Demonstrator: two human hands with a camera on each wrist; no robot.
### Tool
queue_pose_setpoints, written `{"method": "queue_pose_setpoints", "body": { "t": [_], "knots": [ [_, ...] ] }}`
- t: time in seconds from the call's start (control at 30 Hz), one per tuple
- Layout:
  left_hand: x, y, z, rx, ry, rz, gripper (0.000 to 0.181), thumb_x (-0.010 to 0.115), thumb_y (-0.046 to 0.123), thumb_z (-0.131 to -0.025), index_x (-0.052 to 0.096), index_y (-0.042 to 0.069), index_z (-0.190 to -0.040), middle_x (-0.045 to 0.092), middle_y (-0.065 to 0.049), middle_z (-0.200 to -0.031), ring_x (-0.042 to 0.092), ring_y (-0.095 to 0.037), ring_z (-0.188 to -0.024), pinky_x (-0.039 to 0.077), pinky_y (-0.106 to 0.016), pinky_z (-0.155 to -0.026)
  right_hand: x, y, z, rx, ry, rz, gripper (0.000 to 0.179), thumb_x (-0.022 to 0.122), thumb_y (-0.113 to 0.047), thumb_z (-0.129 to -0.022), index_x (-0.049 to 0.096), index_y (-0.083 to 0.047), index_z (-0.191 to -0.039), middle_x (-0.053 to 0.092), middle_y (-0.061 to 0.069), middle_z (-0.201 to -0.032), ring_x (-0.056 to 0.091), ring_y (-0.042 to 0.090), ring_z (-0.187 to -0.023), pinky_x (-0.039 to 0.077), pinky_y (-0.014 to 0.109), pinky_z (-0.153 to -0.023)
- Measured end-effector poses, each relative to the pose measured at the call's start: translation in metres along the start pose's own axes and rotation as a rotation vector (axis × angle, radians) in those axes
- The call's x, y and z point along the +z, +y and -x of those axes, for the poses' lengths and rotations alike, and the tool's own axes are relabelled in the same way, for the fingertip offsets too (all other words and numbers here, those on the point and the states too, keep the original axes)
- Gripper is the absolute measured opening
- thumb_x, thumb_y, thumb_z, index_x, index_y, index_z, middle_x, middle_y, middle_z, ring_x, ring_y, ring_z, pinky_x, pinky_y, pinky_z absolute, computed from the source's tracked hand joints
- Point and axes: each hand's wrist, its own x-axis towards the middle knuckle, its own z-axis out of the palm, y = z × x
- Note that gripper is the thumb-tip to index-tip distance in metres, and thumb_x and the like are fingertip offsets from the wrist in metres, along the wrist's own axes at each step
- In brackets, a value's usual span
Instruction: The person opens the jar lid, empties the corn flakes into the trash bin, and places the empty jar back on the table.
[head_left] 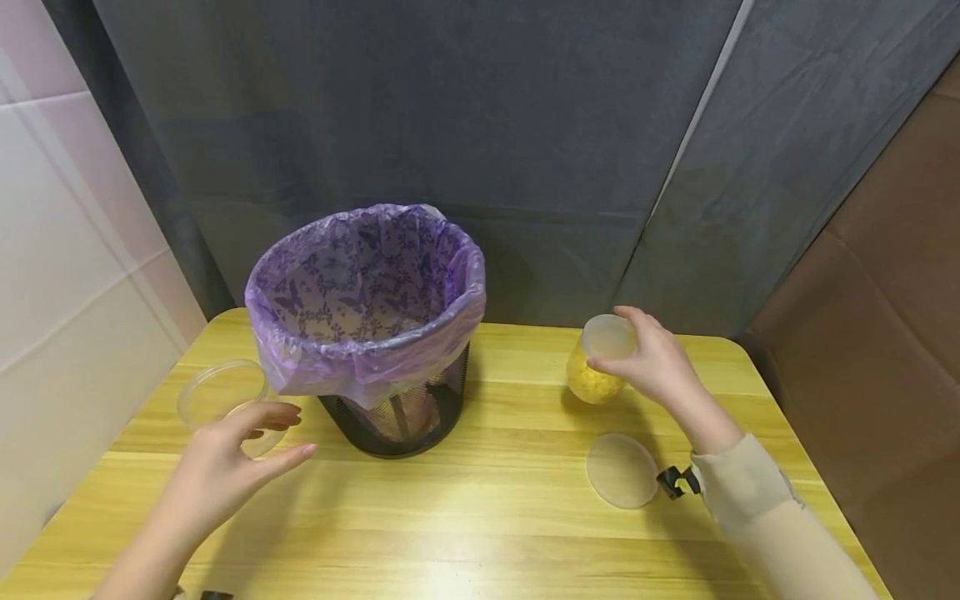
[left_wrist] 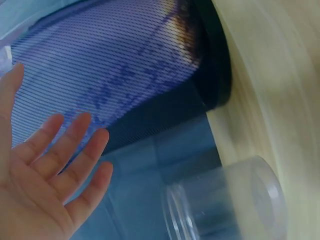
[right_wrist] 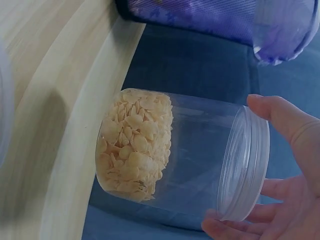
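Note:
My right hand (head_left: 652, 360) holds a clear jar (right_wrist: 197, 150) by its lidded top, thumb on one side and fingers on the other. Yellowish flat flakes (right_wrist: 135, 145) fill the jar's lower part. Whether its base touches the table cannot be told. On the left, my left hand (head_left: 225, 454) hangs with fingers spread and nothing between them. A second clear jar (left_wrist: 220, 205), uncapped and without visible contents, stands behind that hand; the left wrist view shows a gap between them. A loose translucent round lid (head_left: 622, 471) lies flat near my right wrist.
A black mesh bin (head_left: 405, 421) stands on the wooden table (head_left: 480, 517), left of centre. Its purple patterned liner (head_left: 367, 358) folds over the rim. Behind the table hangs a dark grey curtain (head_left: 450, 125); light panels (head_left: 90, 208) stand left, a brown one (head_left: 885, 283) right.

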Motion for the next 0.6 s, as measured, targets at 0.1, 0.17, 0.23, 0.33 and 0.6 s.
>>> {"method": "queue_pose_setpoints", "body": {
  "t": [0.1,0.17,0.23,0.33,0.6],
  "knots": [
    [0.003,0.007,-0.001,0.040,-0.002,0.014,0.039,0.086,0.022,-0.069,0.069,0.012,-0.103,0.070,0.002,-0.096,0.060,-0.010,-0.089,0.048,-0.016,-0.077,0.000,-0.006,0.004,-0.017,-0.001,0.006,0.089,0.079,-0.043,-0.074,0.037,-0.008,-0.144,0.041,0.022,-0.141,0.051,0.040,-0.110,0.047,0.054,-0.082],
    [0.007,0.011,-0.002,0.079,0.003,0.023,0.040,0.087,0.021,-0.067,0.070,0.013,-0.102,0.070,0.003,-0.095,0.062,-0.013,-0.088,0.048,-0.017,-0.077,0.000,-0.009,0.007,-0.027,-0.003,0.009,0.090,0.079,-0.044,-0.074,0.037,-0.008,-0.144,0.041,0.021,-0.142,0.050,0.040,-0.112,0.047,0.054,-0.082],
    [0.010,0.016,-0.003,0.100,-0.003,0.038,0.040,0.087,0.020,-0.067,0.070,0.013,-0.102,0.070,0.004,-0.096,0.063,-0.015,-0.088,0.049,-0.018,-0.077,0.000,-0.011,0.009,-0.037,-0.004,0.009,0.090,0.079,-0.044,-0.074,0.038,-0.009,-0.144,0.040,0.020,-0.143,0.050,0.040,-0.113,0.046,0.054,-0.083],
    [0.014,0.024,-0.004,0.132,-0.006,0.046,0.040,0.088,0.020,-0.066,0.070,0.014,-0.102,0.070,0.005,-0.095,0.065,-0.017,-0.085,0.046,-0.014,-0.076,0.001,-0.016,0.013,-0.049,-0.003,0.007,0.089,0.080,-0.045,-0.073,0.038,-0.009,-0.144,0.041,0.020,-0.143,0.050,0.040,-0.112,0.047,0.053,-0.082],
    [0.025,0.041,-0.007,0.210,-0.060,0.111,0.044,0.087,0.020,-0.067,0.069,0.017,-0.107,0.069,0.011,-0.097,0.065,-0.010,-0.084,0.049,-0.022,-0.077,0.002,-0.026,0.024,-0.081,-0.003,0.011,0.089,0.079,-0.049,-0.072,0.039,-0.012,-0.144,0.043,0.017,-0.141,0.050,0.038,-0.112,0.047,0.052,-0.081]
  ]
}}
